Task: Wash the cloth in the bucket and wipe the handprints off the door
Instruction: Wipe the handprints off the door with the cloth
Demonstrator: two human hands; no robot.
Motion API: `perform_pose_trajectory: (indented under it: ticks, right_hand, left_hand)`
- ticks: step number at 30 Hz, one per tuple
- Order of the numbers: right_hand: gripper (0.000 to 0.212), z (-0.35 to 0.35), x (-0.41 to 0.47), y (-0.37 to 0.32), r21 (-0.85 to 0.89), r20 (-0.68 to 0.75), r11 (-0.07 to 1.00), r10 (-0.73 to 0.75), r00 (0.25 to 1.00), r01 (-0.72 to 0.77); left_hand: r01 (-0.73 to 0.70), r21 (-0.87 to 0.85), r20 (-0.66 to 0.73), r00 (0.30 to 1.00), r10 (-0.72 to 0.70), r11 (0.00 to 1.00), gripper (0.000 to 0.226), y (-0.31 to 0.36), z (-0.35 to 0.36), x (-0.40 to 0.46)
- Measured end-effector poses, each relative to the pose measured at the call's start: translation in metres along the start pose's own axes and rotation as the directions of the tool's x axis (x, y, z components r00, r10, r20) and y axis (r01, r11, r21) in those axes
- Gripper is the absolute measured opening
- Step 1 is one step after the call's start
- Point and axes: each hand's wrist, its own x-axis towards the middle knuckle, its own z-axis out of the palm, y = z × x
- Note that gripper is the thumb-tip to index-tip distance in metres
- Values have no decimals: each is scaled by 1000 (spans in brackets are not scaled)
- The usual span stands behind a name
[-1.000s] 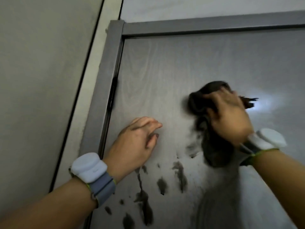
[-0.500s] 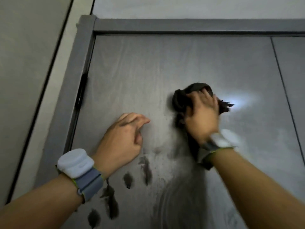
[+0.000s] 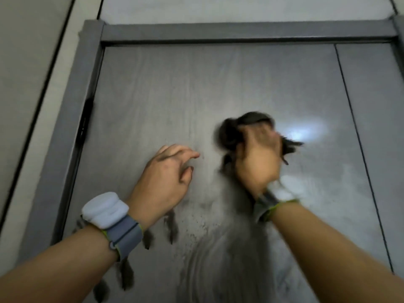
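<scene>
The right hand (image 3: 258,158) clenches a dark bunched cloth (image 3: 231,132) against the middle of the grey door (image 3: 175,95), its grip blurred. The left hand (image 3: 166,171) lies on the door nearer its hinge edge, fingers loosely bent, holding nothing. Dark handprints (image 3: 170,226) sit below it, partly hidden by the wrist and its white wristband (image 3: 105,209). A smeared patch (image 3: 218,248) spreads toward the bottom edge. A bright reflection (image 3: 301,134) lies just beside the cloth.

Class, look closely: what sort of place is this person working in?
Probably indoors, at a doorway: a grey wood-grain door set in a grey frame, with pale wall beside it.
</scene>
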Motion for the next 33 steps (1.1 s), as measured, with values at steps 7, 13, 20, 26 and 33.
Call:
perform_pose_trajectory:
  ticks: [7,13,20,26,33]
  right_hand:
    - [43,-2,-33,30,57,132,808,-588,798,587]
    - [44,11,11,-3,18,-20,996,-90,996,90]
    - [50,46,-28,-89,345,133,803,-555,821,487]
    - [77,22,-35,-51,394,206,804,-549,810,445]
    - [67,-5,-49,-2,160,236,830,-558,796,535]
  left_hand:
    - [-23,6,0,1000,23,1000,30,25,13,9]
    - [59,30,-57,997,-57,998,36,8,1,4]
    - [265,114,-159,956,-246,957,51,-15,-12,-21]
    - [206,46,-40,978,-204,977,65,-11,11,-43]
    - [65,322,58,994,-89,945,57,-29,15,-55]
